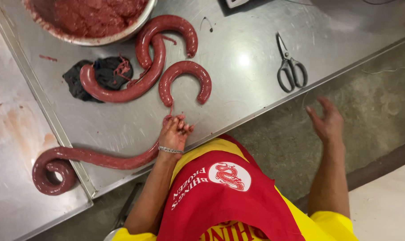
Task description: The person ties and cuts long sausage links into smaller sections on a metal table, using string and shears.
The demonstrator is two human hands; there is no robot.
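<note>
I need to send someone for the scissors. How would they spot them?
On the steel table, look toward its right end, away from the red sausages and the bowl. The scissors lie alone, shut: the only grey metal tool there.

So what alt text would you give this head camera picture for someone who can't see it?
Seen from above, a person's left hand pinches the end of a long dark-red sausage on a steel table, while the right hand hangs open off its edge. Curved sausage links, a bowl of red filling and scissors lie beyond.
</note>
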